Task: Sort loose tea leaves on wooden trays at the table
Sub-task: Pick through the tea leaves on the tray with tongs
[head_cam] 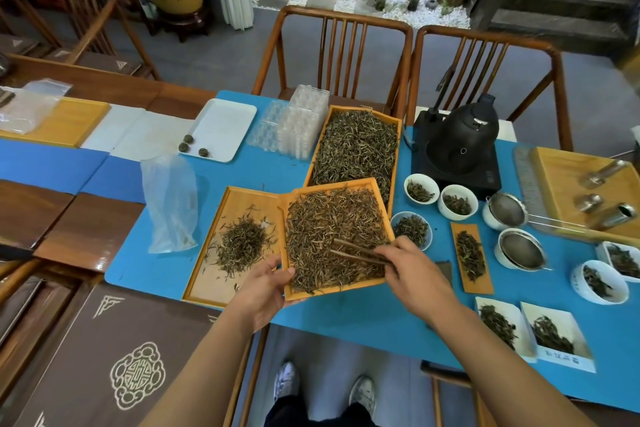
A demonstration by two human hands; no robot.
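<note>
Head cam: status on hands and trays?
Left hand grips middle tray at near-left corner. Right hand holds wooden tongs in its leaves. Left tray holds small sorted pile. Nothing blocking.

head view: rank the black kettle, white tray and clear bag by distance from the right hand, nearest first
From the right hand:
1. Black kettle, straight beyond it, on the table's far side.
2. Clear bag, across to the left.
3. White tray, far left, at the table's back edge.
</note>
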